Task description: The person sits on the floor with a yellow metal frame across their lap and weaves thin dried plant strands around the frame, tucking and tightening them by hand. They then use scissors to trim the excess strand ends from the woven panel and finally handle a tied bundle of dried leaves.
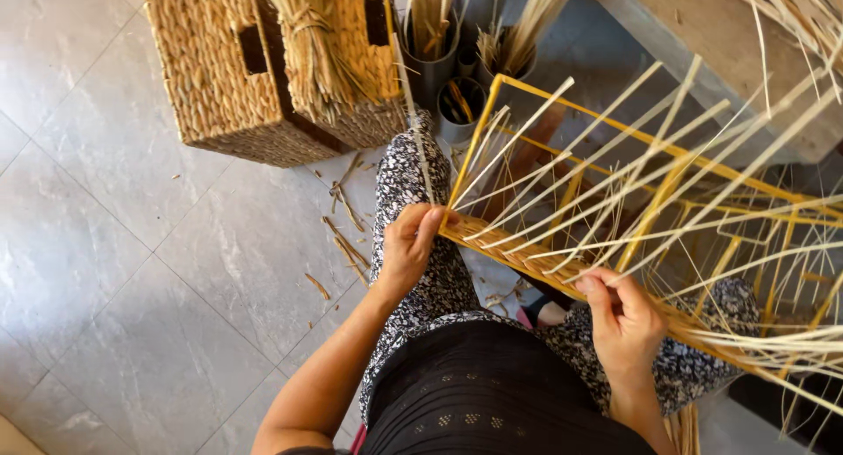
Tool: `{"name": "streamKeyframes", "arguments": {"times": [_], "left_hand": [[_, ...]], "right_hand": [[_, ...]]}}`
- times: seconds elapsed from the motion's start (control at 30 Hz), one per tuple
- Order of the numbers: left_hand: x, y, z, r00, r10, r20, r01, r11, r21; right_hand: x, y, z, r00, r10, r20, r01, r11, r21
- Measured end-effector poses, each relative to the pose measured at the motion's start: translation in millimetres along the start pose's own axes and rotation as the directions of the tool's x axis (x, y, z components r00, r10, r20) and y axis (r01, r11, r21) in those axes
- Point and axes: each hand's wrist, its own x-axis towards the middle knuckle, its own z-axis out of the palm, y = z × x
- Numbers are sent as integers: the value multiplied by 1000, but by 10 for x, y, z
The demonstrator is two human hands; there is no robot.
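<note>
A yellow metal frame (492, 112) rests across my lap, with pale straw strands (606, 165) fanning up and to the right from a woven band (518, 255) along its near bar. My left hand (408, 244) grips the left end of that woven band at the frame's corner, fingers curled over it. My right hand (623, 319) pinches the weave and a strand farther right along the same bar.
Two woven baskets (219, 68) stand on the grey tiled floor (132, 270) at the top left, a straw bundle (307, 51) leaning on them. Grey tubes (430, 68) holding straw stand behind the frame. Straw scraps (347, 235) litter the floor. A wooden bench (702, 51) is top right.
</note>
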Motion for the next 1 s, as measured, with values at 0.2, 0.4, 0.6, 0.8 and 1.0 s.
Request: {"name": "streamKeyframes", "arguments": {"times": [0.2,0.4,0.6,0.8,1.0], "left_hand": [[558,-391,77,918,-325,230,303,945,125],[939,-515,87,839,-265,475,72,920,386],[1533,-453,-560,999,-43,27,34,961,275],[2308,-558,-1380,802,-99,-589,438,768,467],[2520,-898,-1341,748,-391,-537,656,559,507]], "right_hand": [[26,57,82,1000,-25,-14,24,998,-50],[46,133,118,1000,-17,-19,15,994,-113],[58,92,144,1000,-17,-9,15,990,-142],[74,-7,167,1000,-20,-8,19,989,-145],[64,-18,165,1000,27,-12,-28,985,-168]]}}
